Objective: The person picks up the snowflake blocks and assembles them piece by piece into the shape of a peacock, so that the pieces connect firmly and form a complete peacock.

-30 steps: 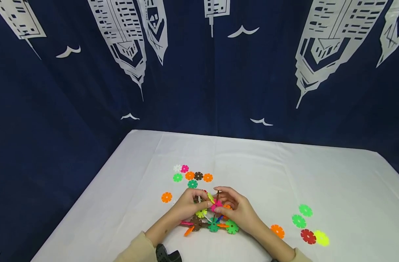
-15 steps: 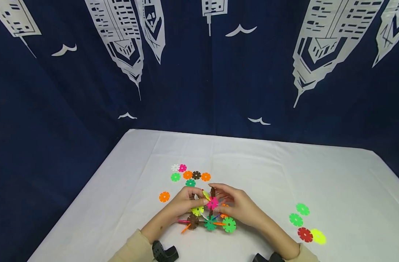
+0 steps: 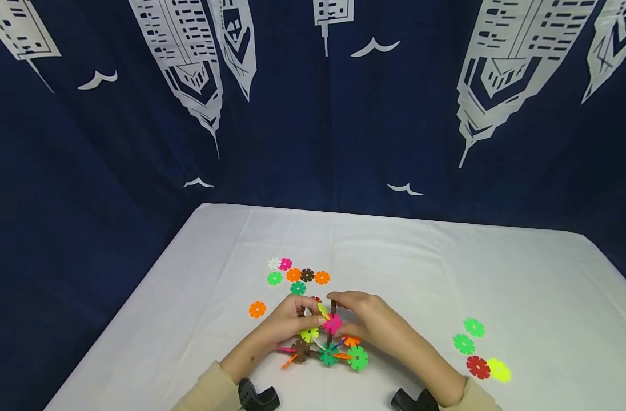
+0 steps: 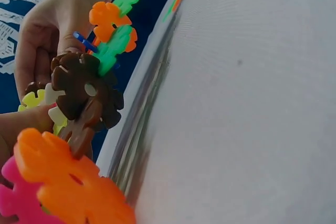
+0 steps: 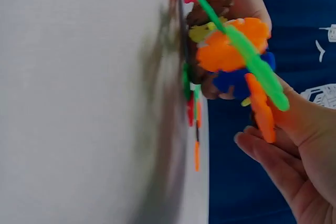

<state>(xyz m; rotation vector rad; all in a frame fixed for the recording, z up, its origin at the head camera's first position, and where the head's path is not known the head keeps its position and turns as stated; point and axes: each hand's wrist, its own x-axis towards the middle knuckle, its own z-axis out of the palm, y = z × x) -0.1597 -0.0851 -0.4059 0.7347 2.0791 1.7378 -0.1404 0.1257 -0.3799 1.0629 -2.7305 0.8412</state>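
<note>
A construction of slotted plastic flower discs sits between both hands at the front middle of the table. My left hand (image 3: 288,317) grips its left side, thumb beside the pink disc (image 3: 332,324) and fingers behind the tilted yellow disc (image 3: 323,310). On the other side my right hand (image 3: 369,315) pinches the upright column, index finger on top of a brown disc (image 3: 333,307), thumb lower down by the pink one. Lower parts include a brown disc (image 4: 79,85), a teal disc (image 3: 329,354), a green disc (image 5: 257,69) and a blue disc (image 5: 231,80). Fingers hide the construction's back.
Loose discs lie behind the hands, among them a teal disc (image 3: 298,288) and a dark brown disc (image 3: 307,275). A lone orange disc (image 3: 257,309) is to the left. At the right lie two green discs, a red disc (image 3: 478,367) and a yellow disc (image 3: 499,370).
My right hand has shifted slightly around the column, and its forearm now covers the loose orange disc at the right. The top brown disc looked wider half a second ago. My left hand keeps its grip.
</note>
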